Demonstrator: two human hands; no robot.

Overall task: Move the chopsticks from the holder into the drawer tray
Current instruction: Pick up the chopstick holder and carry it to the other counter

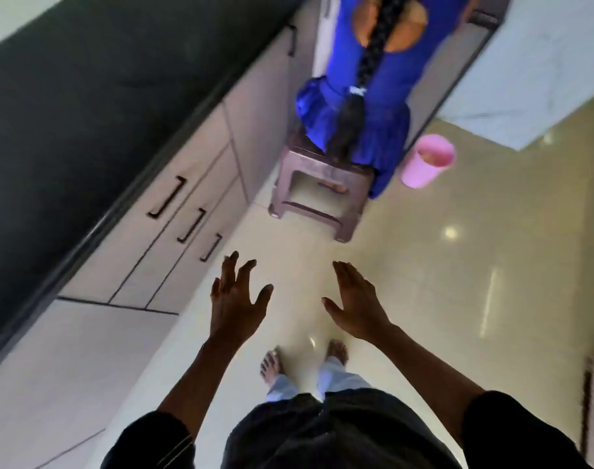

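Currently, neither chopsticks nor holder is visible. The left hand (236, 301) and right hand (356, 304) hang spread and empty over the floor, right of the closed drawers (184, 228). Chopsticks are presumably light, stiff, slippery; pinch the bundle mid-length. Which drawer holds the tray cannot be told.

Left hand (236, 301) and right hand (358, 304) hang empty, spread, above the floor (457, 282) near closed drawers (173, 231).
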